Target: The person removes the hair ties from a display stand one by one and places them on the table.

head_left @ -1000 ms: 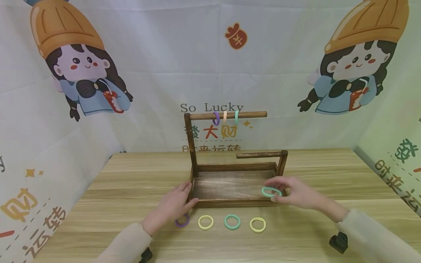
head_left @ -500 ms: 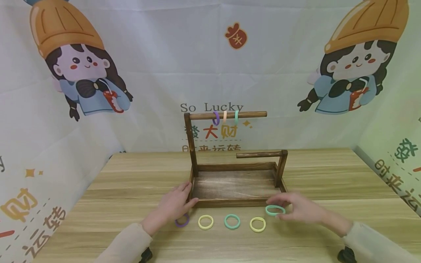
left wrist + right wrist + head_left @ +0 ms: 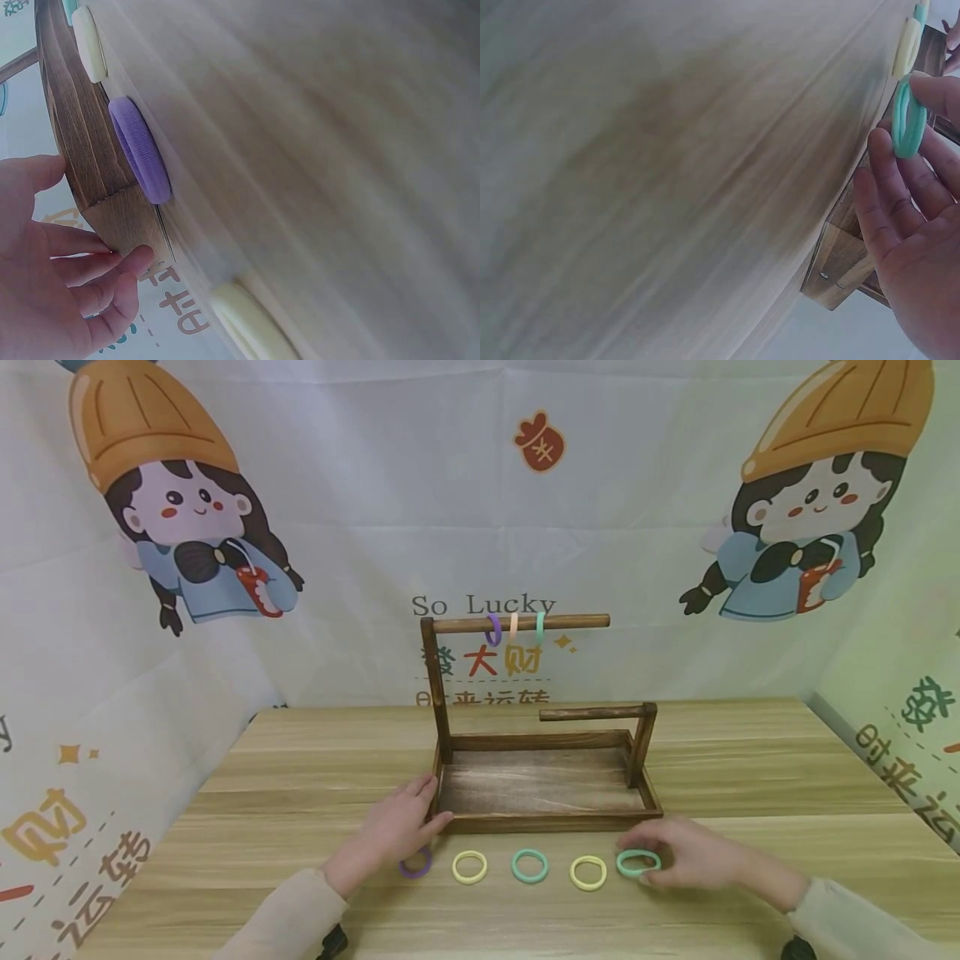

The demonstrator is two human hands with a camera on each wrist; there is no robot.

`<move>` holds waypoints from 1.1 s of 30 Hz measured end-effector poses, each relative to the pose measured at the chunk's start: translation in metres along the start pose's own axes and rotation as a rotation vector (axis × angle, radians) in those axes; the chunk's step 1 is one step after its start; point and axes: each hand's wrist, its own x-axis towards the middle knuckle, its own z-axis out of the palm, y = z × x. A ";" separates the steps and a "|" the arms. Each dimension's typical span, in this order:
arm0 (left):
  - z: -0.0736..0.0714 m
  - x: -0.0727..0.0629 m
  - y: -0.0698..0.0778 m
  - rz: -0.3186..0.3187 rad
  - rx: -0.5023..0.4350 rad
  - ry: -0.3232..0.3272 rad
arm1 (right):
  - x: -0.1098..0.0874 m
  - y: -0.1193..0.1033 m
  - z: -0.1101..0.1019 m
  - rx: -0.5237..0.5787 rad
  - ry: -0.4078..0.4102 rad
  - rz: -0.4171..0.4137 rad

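My right hand [image 3: 686, 853] pinches a mint green hair tie [image 3: 637, 862] between thumb and fingers, at the right end of a row of hair ties. In the right wrist view the held hair tie [image 3: 909, 124] is slightly flattened. My left hand [image 3: 393, 821] rests at the left front corner of a dark wooden rack [image 3: 551, 824], its fingers loosely bent in the left wrist view. Beside that hand lies a purple hair tie [image 3: 140, 150], partly hidden in the head view. A yellow [image 3: 469, 867], a mint [image 3: 529, 866] and another yellow hair tie [image 3: 588, 873] complete the row.
The rack's high bar [image 3: 577, 622] carries a purple, a peach and a mint hair tie; its low bar [image 3: 585, 715] has none. A pale yellow hair tie [image 3: 251, 322] lies nearer the left wrist. A printed cloth [image 3: 360, 527] hangs behind the wooden table [image 3: 735, 760].
My right hand has brought the mint hair tie from above the rack's right front corner down and toward me, to the row's right end. My left hand has stayed in place.
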 end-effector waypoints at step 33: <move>0.001 0.000 0.000 0.006 0.010 0.010 | 0.001 -0.004 -0.022 -0.112 0.068 0.074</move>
